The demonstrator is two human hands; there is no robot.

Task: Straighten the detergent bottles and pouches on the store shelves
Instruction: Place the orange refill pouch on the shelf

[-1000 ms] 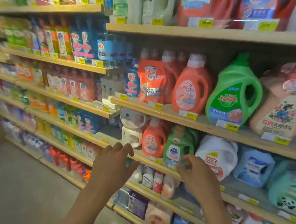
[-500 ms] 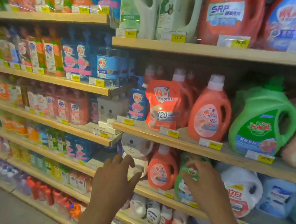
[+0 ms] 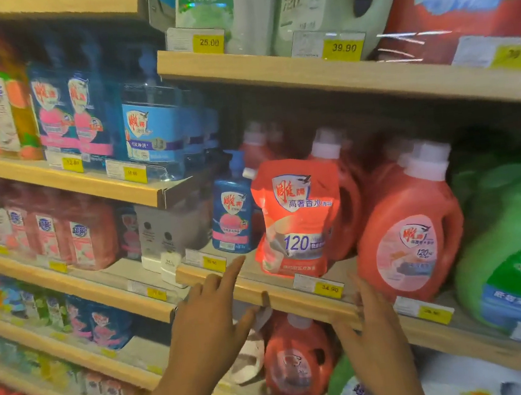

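A red detergent pouch (image 3: 296,216) stands upright at the front of the middle shelf (image 3: 278,294), with red bottles behind it. To its right stands a red bottle (image 3: 409,240) with a white cap, to its left a blue pump bottle (image 3: 232,212). My left hand (image 3: 211,326) is raised below and left of the pouch, fingers spread, one fingertip at the shelf edge. My right hand (image 3: 371,336) is open below the shelf edge, between the pouch and the red bottle. Both hands hold nothing. A small red bottle (image 3: 297,359) sits on the shelf below, between my hands.
A big green jug (image 3: 512,252) stands at the right. White and red jugs (image 3: 323,6) fill the top shelf. Blue pouches (image 3: 69,113) and boxes line the left shelves. Yellow price tags (image 3: 328,289) run along the shelf edges.
The view has moved closer and upward to the middle shelf. Both hands rose from the lower shelf's bottles toward the edge under the red pouch.
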